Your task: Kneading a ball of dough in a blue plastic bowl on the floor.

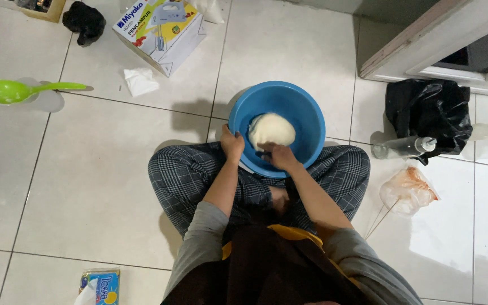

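Note:
A round blue plastic bowl [289,99] rests on the tiled floor against my crossed legs in checked trousers. Inside it lies a pale lump of dough [271,130]. My left hand [232,144] grips the bowl's near left rim. My right hand [278,155] is inside the bowl, fingers curled down against the near edge of the dough. Whether the right hand grips dough or only presses it is unclear.
A green ladle [21,90] lies at the far left, a cardboard appliance box [162,31] and crumpled tissue [140,82] behind. A black plastic bag [427,113], a clear bottle [405,147] and a clear bag with orange residue [408,189] sit to the right. A packet [101,285] lies near left.

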